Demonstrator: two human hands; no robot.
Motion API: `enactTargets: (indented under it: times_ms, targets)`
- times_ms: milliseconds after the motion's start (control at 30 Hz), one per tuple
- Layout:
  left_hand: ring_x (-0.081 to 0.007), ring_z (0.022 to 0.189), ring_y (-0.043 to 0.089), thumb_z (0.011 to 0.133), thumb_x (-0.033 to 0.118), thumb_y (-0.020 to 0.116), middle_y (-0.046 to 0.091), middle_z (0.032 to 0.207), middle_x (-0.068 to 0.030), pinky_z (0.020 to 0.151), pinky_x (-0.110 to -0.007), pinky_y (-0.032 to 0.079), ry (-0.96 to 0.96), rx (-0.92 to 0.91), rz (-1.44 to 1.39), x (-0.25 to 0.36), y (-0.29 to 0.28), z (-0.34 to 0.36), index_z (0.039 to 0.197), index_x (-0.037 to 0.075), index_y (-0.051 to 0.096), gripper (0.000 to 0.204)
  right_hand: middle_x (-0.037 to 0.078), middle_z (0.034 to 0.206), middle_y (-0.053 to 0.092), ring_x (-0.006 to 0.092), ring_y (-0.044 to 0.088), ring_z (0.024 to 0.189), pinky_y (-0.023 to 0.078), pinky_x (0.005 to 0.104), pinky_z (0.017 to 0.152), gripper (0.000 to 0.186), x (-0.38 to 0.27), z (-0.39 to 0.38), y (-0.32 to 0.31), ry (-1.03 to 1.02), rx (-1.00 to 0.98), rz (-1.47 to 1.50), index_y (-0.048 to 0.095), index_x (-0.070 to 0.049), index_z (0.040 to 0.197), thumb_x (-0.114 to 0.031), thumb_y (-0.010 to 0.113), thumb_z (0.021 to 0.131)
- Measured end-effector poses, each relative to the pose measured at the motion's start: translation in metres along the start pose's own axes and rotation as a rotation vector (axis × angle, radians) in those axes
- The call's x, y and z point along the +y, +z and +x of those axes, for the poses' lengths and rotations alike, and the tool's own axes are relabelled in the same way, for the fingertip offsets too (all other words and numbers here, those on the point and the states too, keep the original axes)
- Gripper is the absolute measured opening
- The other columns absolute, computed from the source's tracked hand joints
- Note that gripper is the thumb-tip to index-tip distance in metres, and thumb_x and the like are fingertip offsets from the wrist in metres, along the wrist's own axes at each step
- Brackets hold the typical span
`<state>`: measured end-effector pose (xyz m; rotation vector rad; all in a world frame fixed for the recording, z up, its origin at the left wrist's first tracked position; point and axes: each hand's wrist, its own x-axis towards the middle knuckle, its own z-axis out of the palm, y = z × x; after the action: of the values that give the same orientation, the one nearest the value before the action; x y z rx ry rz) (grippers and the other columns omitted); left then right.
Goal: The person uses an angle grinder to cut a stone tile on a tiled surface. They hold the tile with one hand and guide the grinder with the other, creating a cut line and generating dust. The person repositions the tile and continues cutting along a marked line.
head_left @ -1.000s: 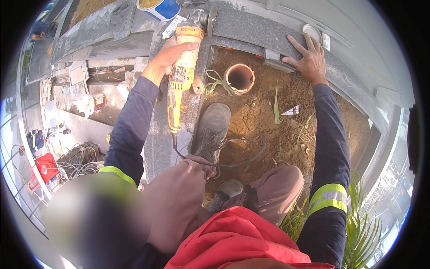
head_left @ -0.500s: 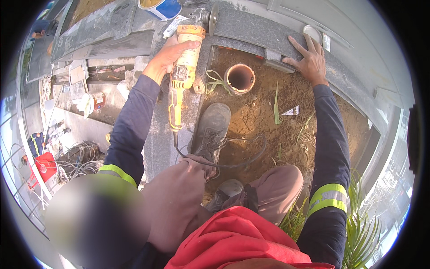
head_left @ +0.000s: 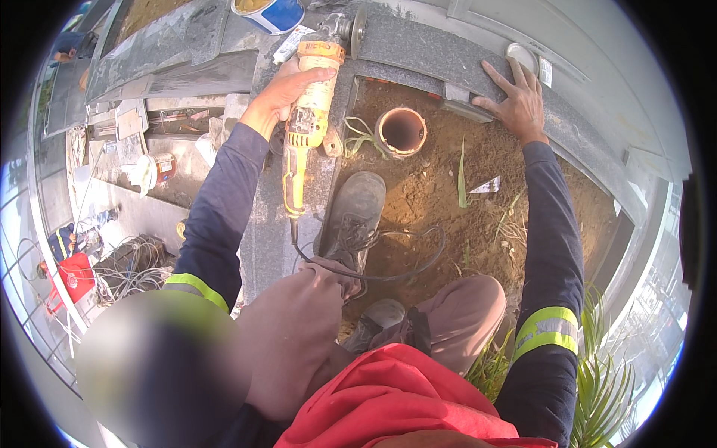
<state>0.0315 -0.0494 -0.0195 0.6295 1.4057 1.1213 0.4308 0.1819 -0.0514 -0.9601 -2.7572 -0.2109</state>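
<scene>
My left hand (head_left: pixel 287 93) is wrapped round the body of a yellow angle grinder (head_left: pixel 317 89), its metal head and disc pointing up against the edge of a grey stone slab (head_left: pixel 403 41). The grinder's black cord (head_left: pixel 388 276) loops down over my shoe. My right hand (head_left: pixel 511 101) lies with fingers spread on that slab, near a round pale lid (head_left: pixel 521 52). An orange pipe (head_left: pixel 401 131) stands in the soil between my arms.
A blue-and-white bucket (head_left: pixel 269 16) stands at the top. At left are stone offcuts, another bucket (head_left: pixel 153 173), tangled wires (head_left: pixel 142 269) and a red object (head_left: pixel 75 276) beside a partly visible person (head_left: pixel 60 243). Another person (head_left: pixel 63 48) is at upper left. Plants (head_left: pixel 605 381) grow lower right.
The grinder has shifted very slightly to the right with my left hand on it. The person at the left edge has moved a little. My right hand stays in place.
</scene>
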Motion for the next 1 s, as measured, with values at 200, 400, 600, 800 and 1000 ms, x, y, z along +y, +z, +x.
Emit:
enactTargets:
  times_ms: [200, 400, 600, 800, 1000]
  targets:
    - [-0.0180, 0.107, 0.069, 0.085, 0.021, 0.089, 0.068, 0.122, -0.0091, 0.089, -0.035, 0.060, -0.057, -0.010, -0.029, -0.0018, -0.0055, 0.0026, 0.140, 0.003, 0.053, 0.068, 0.013, 0.153, 0.054, 0.0374, 0.050, 0.139, 0.040, 0.0552, 0.118, 0.080, 0.0003, 0.0000, 0.0014, -0.006, 0.013, -0.001, 0.060, -0.051, 0.146, -0.081, 0.069, 0.073]
    - [-0.0185, 0.108, 0.068, 0.085, 0.021, 0.089, 0.068, 0.123, -0.0095, 0.090, -0.035, 0.060, -0.044, -0.002, -0.024, -0.0032, -0.0058, 0.0028, 0.141, 0.004, 0.053, 0.069, 0.013, 0.153, 0.054, 0.0377, 0.050, 0.138, 0.041, 0.0549, 0.118, 0.079, -0.0005, 0.0000, 0.0004, -0.001, 0.013, 0.000, 0.061, -0.050, 0.145, -0.081, 0.069, 0.073]
    - [-0.0186, 0.108, 0.069, 0.084, 0.021, 0.089, 0.068, 0.123, -0.0096, 0.090, -0.035, 0.060, -0.052, -0.004, -0.030, -0.0035, -0.0054, 0.0029, 0.141, 0.003, 0.053, 0.069, 0.013, 0.153, 0.054, 0.0382, 0.050, 0.139, 0.041, 0.0552, 0.117, 0.079, 0.0003, -0.0005, 0.0019, -0.004, 0.024, -0.001, 0.061, -0.050, 0.145, -0.081, 0.069, 0.073]
    - [-0.0182, 0.107, 0.069, 0.084, 0.021, 0.089, 0.069, 0.121, -0.0094, 0.089, -0.036, 0.060, -0.058, -0.002, -0.040, -0.0023, -0.0046, 0.0008, 0.140, 0.003, 0.054, 0.068, 0.013, 0.153, 0.054, 0.0384, 0.050, 0.139, 0.041, 0.0552, 0.118, 0.079, 0.0002, 0.0001, 0.0014, -0.007, 0.024, 0.004, 0.060, -0.051, 0.145, -0.081, 0.069, 0.073]
    - [-0.0178, 0.101, 0.070, 0.084, 0.019, 0.089, 0.070, 0.117, -0.0088, 0.083, -0.035, 0.061, -0.054, -0.001, -0.043, -0.0032, -0.0032, 0.0015, 0.137, 0.003, 0.057, 0.064, 0.013, 0.153, 0.054, 0.0385, 0.051, 0.138, 0.040, 0.0553, 0.118, 0.079, -0.0002, -0.0002, 0.0006, -0.004, 0.020, 0.004, 0.060, -0.051, 0.145, -0.081, 0.069, 0.073]
